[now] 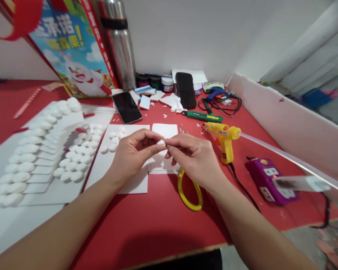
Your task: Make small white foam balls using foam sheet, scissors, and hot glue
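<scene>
Between the fingertips of both hands is a small white foam piece. My left hand pinches it from the left, and my right hand pinches it from the right. Below the hands lies a stack of white cards, partly covered by my fingers. A white board with several small white oval pieces sits under my left wrist. Next to my right hand rests a yellow scissors handle; the rest of the scissors is hidden under the hand.
Rows of white ovals on cards fill the left. A yellow glue gun with a long glue stick and a purple box stand at right. Behind are two phones, a green cutter, a steel flask and a bag.
</scene>
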Tool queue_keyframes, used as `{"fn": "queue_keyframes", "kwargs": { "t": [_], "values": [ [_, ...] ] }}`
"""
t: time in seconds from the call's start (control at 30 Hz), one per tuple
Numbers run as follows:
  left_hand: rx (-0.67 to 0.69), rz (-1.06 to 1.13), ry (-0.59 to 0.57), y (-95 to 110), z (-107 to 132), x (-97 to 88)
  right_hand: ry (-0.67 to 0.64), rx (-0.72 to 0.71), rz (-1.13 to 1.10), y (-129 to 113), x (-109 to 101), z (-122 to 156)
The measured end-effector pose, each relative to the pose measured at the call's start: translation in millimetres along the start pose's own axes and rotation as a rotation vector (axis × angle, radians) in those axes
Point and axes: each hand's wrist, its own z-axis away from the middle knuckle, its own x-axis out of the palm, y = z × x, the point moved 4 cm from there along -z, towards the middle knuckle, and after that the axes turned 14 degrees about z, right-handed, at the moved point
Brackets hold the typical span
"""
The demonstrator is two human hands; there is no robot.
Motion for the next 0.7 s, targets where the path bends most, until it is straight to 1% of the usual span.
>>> {"fn": "queue_keyframes", "kwargs": {
  "t": [0.07, 0.1, 0.17, 0.27, 0.33, 0.43, 0.57, 0.7],
  "values": [
    [0.016, -0.015, 0.012, 0.8, 1.0, 0.1, 0.003, -0.011, 0.015, -1.1, 0.7, 1.3],
    [0.005, 0.014, 0.021, -0.4, 1.2, 0.0, 0.002, -0.004, -0.003, -1.4, 0.7, 1.4],
    [-0.068, 0.146, 0.036, -6.1, 1.1, 0.2, -0.012, 0.031, -0.073, -1.0, 0.2, 0.5],
    [-0.208, 0.371, 0.039, -16.3, 0.7, 2.4, -0.057, 0.121, -0.183, 2.1, -0.5, -2.7],
    [-0.256, 0.434, 0.029, -19.4, 0.4, 4.2, -0.07, 0.166, -0.215, 4.9, -1.1, -4.7],
    [-0.266, 0.414, 0.022, -18.4, -0.1, 4.8, -0.052, 0.158, -0.185, 8.2, -1.8, -6.0],
    [-0.246, 0.326, 0.008, -15.3, -0.1, 3.0, 0.04, 0.054, 0.019, 8.5, -4.0, -4.6],
    [-0.203, 0.202, -0.032, -14.7, 0.8, 0.7, 0.09, -0.043, 0.184, 6.6, -4.3, -2.8]
  ]
}}
